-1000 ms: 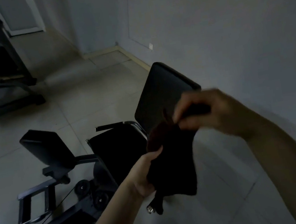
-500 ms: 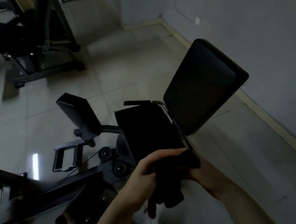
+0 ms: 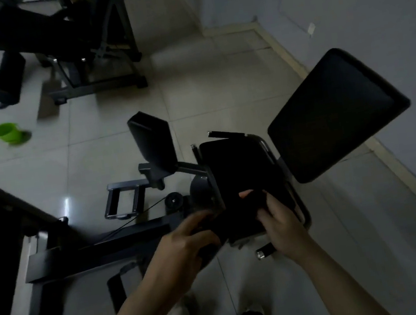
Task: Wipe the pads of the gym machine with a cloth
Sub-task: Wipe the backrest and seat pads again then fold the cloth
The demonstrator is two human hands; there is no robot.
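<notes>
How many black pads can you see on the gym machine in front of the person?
3: a big back pad by the wall, a seat pad just beyond the hands, and a small upright pad further left. Others may be hidden in the dark.

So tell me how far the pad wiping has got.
Nothing looks wiped yet. Both the left hand and right hand hold the dark cloth bunched over the seat pad. Left to do: the seat, back pad and small pad.
</notes>
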